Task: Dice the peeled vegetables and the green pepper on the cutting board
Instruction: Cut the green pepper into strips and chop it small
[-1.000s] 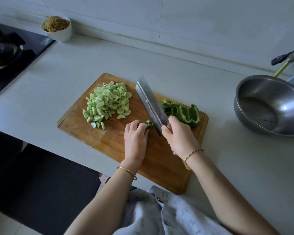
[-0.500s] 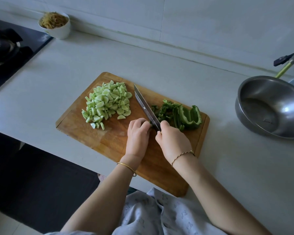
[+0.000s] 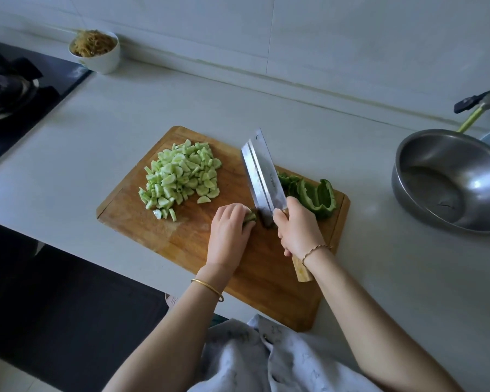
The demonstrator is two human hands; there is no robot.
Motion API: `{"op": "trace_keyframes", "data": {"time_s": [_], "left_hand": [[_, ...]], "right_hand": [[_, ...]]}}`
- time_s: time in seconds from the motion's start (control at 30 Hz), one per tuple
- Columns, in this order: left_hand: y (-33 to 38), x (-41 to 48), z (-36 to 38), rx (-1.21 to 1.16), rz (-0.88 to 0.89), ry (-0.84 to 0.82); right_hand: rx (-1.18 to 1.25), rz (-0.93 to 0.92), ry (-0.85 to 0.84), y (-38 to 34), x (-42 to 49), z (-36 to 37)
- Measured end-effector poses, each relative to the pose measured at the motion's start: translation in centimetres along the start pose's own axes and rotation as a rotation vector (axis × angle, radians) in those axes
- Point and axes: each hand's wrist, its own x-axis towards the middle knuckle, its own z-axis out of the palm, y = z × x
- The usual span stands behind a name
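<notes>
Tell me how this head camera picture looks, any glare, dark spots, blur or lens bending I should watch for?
Head view: soft, dim daylight, faint shadows; glare patches inside the steel bowl, sheen on the cleaver; floor at lower left nearly black; wide lens bows the edges of the counter; diced pile, left hand and right hand look sharp, no visible motion blur.

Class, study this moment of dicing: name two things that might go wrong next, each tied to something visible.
The left hand holds a small pepper piece beside the cleaver blade, so it may get cut. The uncut green pepper lies near the edge of the cutting board and might get knocked off.
</notes>
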Motion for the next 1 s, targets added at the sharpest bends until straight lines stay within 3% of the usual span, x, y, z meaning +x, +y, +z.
{"op": "trace_keyframes", "data": {"time_s": [0.27,0.7,0.83,1.0], "left_hand": [[-0.2,-1.3,0.2,0.041,-0.067,0.041],[0.4,-0.6,0.1,0.02,0.013,0.057],[0.2,-0.6,0.2,0.029,0.009,0.048],[0.3,-0.7,0.2,0.009,-0.017,0.022]], "right_hand": [[-0.162,-0.145,0.009,-0.1,-1.9,-0.1],[-0.422,-0.123,-0.016,-1.1,-1.4,1.2],[-0.38,-0.084,-0.001,-1.1,-0.8,1.8],[-0.042,0.023,0.019,-0.5,-0.2,1.4]]}}
